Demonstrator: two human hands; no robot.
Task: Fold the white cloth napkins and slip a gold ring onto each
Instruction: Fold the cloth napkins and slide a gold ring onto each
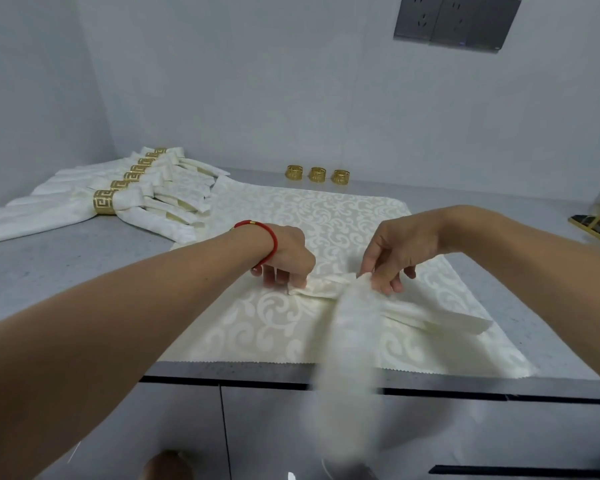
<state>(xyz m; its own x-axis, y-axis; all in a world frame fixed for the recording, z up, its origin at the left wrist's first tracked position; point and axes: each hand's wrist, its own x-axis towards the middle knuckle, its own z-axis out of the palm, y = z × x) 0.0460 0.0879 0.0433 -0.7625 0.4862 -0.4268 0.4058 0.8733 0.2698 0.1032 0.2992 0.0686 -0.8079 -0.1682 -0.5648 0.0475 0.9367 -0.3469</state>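
Head view: left hand (284, 254) and right hand (400, 252) each pinch a pleated white napkin (329, 287) on the surface (66, 258); three gold rings (316, 174) stand behind.

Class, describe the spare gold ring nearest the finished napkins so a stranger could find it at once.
Start at the grey wall socket panel, then drop to the countertop's back edge. Three loose gold rings stand in a row; take the leftmost gold ring, closest to the ringed napkins.
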